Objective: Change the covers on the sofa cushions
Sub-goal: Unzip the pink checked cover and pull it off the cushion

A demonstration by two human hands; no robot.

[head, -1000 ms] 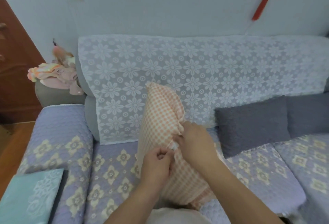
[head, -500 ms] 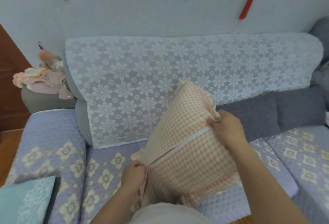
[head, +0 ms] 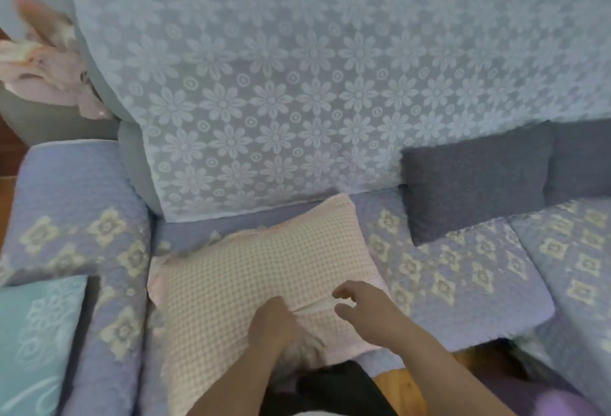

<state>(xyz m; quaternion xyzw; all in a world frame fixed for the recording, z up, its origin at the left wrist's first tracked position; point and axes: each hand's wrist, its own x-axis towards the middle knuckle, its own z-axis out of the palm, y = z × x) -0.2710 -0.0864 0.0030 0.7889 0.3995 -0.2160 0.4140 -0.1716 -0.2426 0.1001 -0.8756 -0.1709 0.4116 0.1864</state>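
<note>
On the sofa seat (head: 463, 283), left to right: teal cushion (head: 39, 343) on the armrest; checked cushion (head: 264, 276) lying flat at the front edge. Left hand (head: 269, 323) grips its cover by the white zip strip (head: 314, 306). Right hand (head: 367, 311) just beside, fingers loosely spread, holding nothing. Grey cushion (head: 476, 184) leans against the backrest.

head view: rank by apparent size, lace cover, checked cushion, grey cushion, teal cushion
1. lace cover, largest by far
2. checked cushion, though nearest the camera
3. grey cushion
The teal cushion is cut off by the frame edge, so I can't rank it.
</note>
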